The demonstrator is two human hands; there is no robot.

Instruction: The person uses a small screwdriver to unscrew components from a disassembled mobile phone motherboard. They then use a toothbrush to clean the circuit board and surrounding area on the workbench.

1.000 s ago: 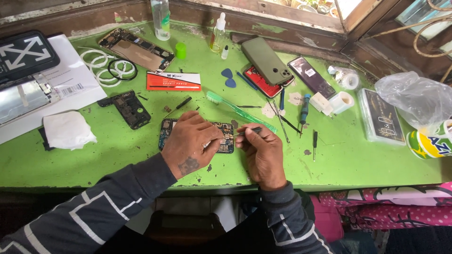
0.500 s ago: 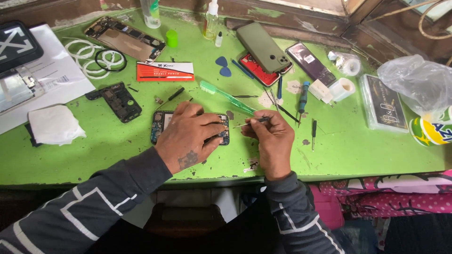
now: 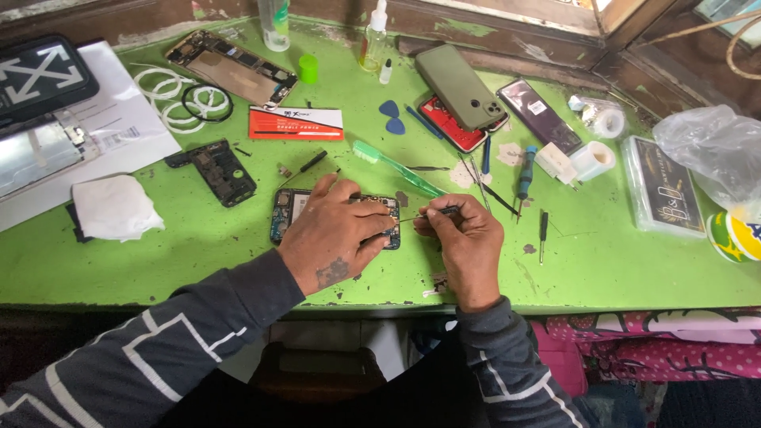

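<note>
Head view only. Left hand lies palm-down over an opened phone on the green bench, fingers curled round its far edge, pinning it flat. The hand covers most of the phone; only its left end and a strip of the right end show, with board parts visible but too small to read.

Right hand is closed in a pinch on a thin dark tool. The tip points left toward the phone's right end. Can't tell whether the tip touches the board; the left fingers crowd that spot. Tool type is also unclear: tweezers or fine driver.

Just beyond the hands: green toothbrush lying diagonally, small screwdrivers to its right. Farther back, a green phone stacked on a red one, two blue picks, a red-and-white card.

Left side: a loose black frame, white cloth, white rings, another stripped phone at the back. Papers and a black case are cut off by the left edge.

Right side: clear plastic box, plastic bag and a can, both cropped by the frame edge. Bottles at the top are cut off too.
</note>
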